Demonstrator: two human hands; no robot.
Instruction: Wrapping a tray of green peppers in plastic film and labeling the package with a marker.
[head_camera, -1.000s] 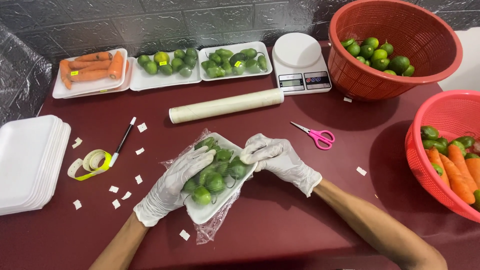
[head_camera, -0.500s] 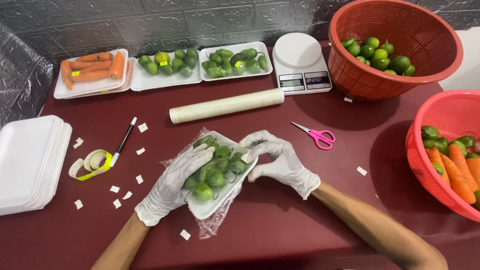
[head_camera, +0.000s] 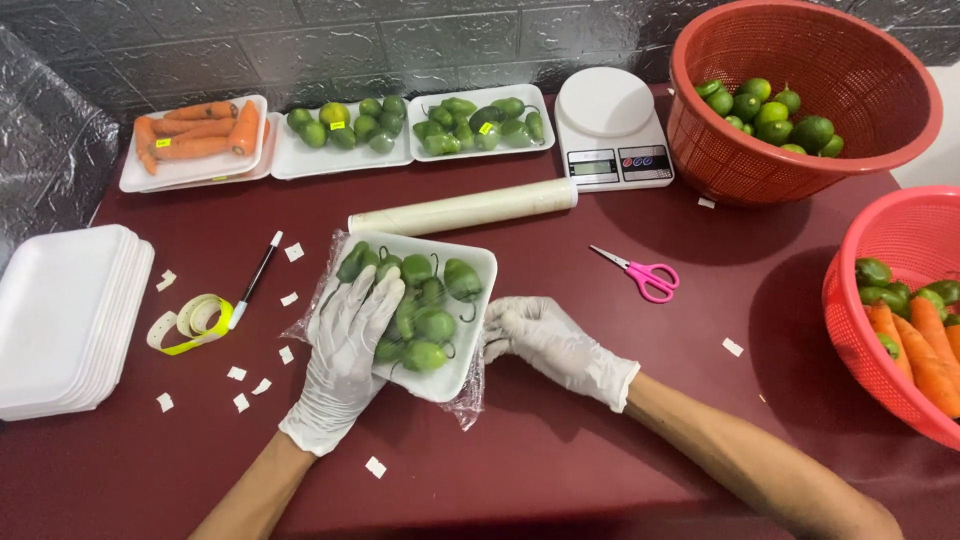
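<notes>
Head view, looking down on a dark red table: the left hand (head_camera: 345, 350), in a thin white glove, lies flat with fingers spread on top of small glossy green peppers (head_camera: 425, 305), pressing them into a white foam tray (head_camera: 470, 262). The hand covers the peppers at the tray's left side. The right hand (head_camera: 545, 340), also gloved, curls against the tray's right edge; its fingertips are tucked under the rim and out of sight, so whether it pinches anything cannot be told. Crinkled clear plastic film (head_camera: 462, 405) pokes out beneath the tray at its left and lower corners; most of it is hidden underneath. The rectangular tray sits near the table's middle, tilted, its long axis running from upper left to lower right. Just beyond it lies a pale roll of film (head_camera: 462, 208), lengthwise left to right. Pink-handled scissors (head_camera: 640, 274) lie to the right. A red plastic mesh basket (head_camera: 885, 320) of carrots and peppers is cut off at the right edge.
</notes>
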